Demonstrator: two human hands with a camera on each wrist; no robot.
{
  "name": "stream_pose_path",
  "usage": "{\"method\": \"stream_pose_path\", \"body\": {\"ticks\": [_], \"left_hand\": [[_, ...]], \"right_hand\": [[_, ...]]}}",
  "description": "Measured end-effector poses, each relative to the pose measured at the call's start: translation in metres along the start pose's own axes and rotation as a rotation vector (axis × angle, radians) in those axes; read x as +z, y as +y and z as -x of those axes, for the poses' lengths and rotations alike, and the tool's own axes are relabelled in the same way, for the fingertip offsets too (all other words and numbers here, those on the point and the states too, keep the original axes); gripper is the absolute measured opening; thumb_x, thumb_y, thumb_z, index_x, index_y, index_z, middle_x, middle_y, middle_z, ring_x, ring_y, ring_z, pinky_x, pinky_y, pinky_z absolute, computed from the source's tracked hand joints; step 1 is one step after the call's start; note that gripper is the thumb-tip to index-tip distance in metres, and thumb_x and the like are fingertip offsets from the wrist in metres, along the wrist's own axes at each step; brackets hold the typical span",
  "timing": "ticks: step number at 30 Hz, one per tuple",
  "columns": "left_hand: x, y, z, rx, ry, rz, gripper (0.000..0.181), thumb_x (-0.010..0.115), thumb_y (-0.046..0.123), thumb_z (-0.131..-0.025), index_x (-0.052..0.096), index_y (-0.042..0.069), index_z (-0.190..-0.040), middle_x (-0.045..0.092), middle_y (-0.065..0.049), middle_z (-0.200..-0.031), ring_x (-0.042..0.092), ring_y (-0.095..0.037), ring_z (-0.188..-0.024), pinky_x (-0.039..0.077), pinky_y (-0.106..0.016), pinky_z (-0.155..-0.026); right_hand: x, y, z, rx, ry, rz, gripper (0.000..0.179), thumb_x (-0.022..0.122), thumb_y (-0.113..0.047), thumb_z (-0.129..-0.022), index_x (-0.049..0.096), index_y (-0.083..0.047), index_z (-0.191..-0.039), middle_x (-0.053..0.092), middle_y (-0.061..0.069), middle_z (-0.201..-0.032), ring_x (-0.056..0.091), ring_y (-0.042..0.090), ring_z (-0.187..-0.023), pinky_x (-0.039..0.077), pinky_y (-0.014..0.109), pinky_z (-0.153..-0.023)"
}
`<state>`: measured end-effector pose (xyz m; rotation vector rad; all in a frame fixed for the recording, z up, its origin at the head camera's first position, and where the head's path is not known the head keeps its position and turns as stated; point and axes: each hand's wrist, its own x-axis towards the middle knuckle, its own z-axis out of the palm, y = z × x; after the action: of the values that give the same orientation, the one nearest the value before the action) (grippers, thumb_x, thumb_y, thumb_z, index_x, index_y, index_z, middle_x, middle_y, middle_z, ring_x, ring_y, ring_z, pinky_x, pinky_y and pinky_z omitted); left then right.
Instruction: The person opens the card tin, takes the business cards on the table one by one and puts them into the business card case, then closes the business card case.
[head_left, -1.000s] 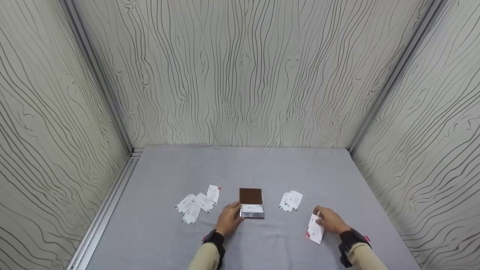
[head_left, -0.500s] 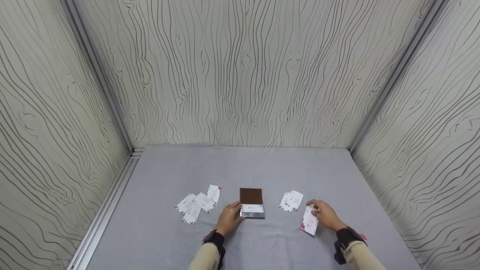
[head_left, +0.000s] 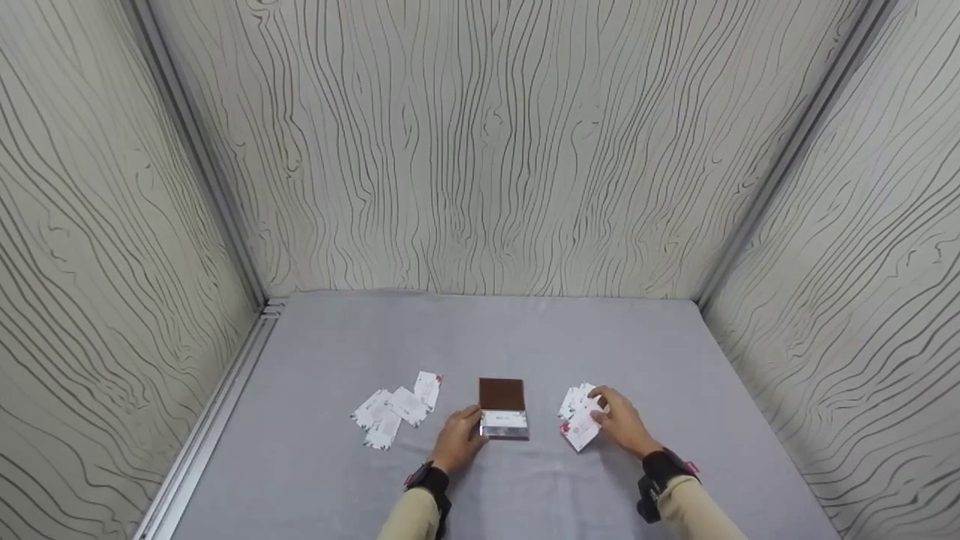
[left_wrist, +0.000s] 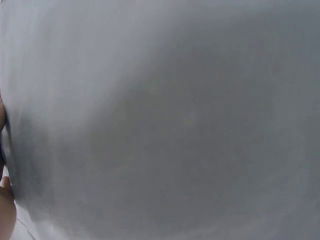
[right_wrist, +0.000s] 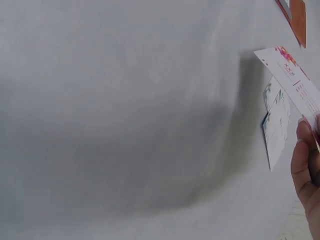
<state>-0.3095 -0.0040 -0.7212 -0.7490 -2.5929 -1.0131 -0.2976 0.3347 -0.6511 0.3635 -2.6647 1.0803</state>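
Note:
Between the hands a brown card case (head_left: 502, 394) lies opened out, a white card (head_left: 504, 419) showing in its nearer half. My left hand (head_left: 456, 441) grips the left edge of that half; the left wrist view catches only bits of fingers at its left border. A white business card with red flowers (head_left: 581, 428) is pinched between thumb and fingers of my right hand (head_left: 624, 424). In the right wrist view this flowered card (right_wrist: 292, 77) is tilted above a small group of cards with green leaf prints (right_wrist: 276, 125). In the head view it overlaps that group.
Several white cards (head_left: 382, 429) lie loosely overlapped left of the case, one with a red corner (head_left: 428, 388) at their upper right. Grey cloth (head_left: 600, 337) covers the table. Wood-grain patterned walls (head_left: 480, 150) stand behind and on both sides.
My right hand has carried the red-flowered card leftward, from the right of the leaf-print cards to over them. My left hand and the card case have stayed in place.

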Motion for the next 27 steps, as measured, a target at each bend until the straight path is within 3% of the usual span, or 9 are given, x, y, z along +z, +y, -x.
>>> {"method": "stream_pose_path", "body": {"ticks": [5,8,12,15,19,27], "left_hand": [[0.0,0.001,0.0,0.004,-0.005,-0.002,0.045,0.077,0.006,-0.082,0.063,-0.013,-0.12,0.061,-0.024,-0.126,0.058,-0.041,-0.114,0.046,-0.048,-0.1],[-0.001,0.001,0.0,0.025,0.01,-0.005,0.045,0.077,0.006,-0.081,0.063,-0.013,-0.12,0.061,-0.025,-0.125,0.058,-0.042,-0.113,0.046,-0.049,-0.099],[0.001,-0.002,0.0,0.102,0.077,-0.022,0.043,0.078,0.006,-0.079,0.064,-0.014,-0.115,0.063,-0.027,-0.119,0.06,-0.043,-0.106,0.049,-0.046,-0.095],[0.0,-0.001,0.0,0.088,0.066,-0.02,0.043,0.078,0.006,-0.079,0.064,-0.013,-0.115,0.063,-0.025,-0.119,0.061,-0.043,-0.107,0.049,-0.046,-0.096],[-0.004,0.003,-0.001,0.033,0.003,-0.006,0.045,0.076,0.005,-0.081,0.063,-0.014,-0.119,0.062,-0.026,-0.124,0.059,-0.042,-0.113,0.046,-0.049,-0.099],[-0.001,-0.001,-0.001,0.046,0.01,-0.013,0.046,0.077,0.005,-0.08,0.062,-0.014,-0.12,0.062,-0.026,-0.124,0.059,-0.042,-0.113,0.046,-0.05,-0.099]], "right_hand": [[0.009,-0.009,-0.007,-0.121,0.052,-0.075,0.03,0.066,0.014,-0.077,0.056,0.002,-0.103,0.056,0.011,-0.081,0.049,0.01,-0.062,0.043,0.026,-0.053],[0.013,-0.015,-0.011,-0.101,0.03,-0.083,0.03,0.066,0.013,-0.079,0.054,0.001,-0.104,0.057,0.01,-0.081,0.049,0.01,-0.062,0.042,0.025,-0.053],[0.02,-0.022,-0.015,-0.034,-0.026,-0.079,0.031,0.065,0.014,-0.083,0.057,0.001,-0.11,0.058,0.01,-0.082,0.05,0.01,-0.063,0.044,0.023,-0.054],[0.026,-0.026,-0.017,-0.044,-0.033,-0.08,0.033,0.064,0.016,-0.083,0.06,0.002,-0.112,0.058,0.011,-0.084,0.05,0.01,-0.063,0.045,0.022,-0.053],[0.032,-0.029,-0.018,-0.064,-0.046,-0.114,0.031,0.062,0.017,-0.083,0.062,0.005,-0.111,0.059,0.015,-0.085,0.053,0.01,-0.062,0.05,0.022,-0.053],[0.04,-0.034,-0.023,-0.043,-0.079,-0.165,0.027,0.061,0.014,-0.085,0.061,0.005,-0.11,0.059,0.019,-0.082,0.057,0.015,-0.061,0.049,0.021,-0.053]]}}
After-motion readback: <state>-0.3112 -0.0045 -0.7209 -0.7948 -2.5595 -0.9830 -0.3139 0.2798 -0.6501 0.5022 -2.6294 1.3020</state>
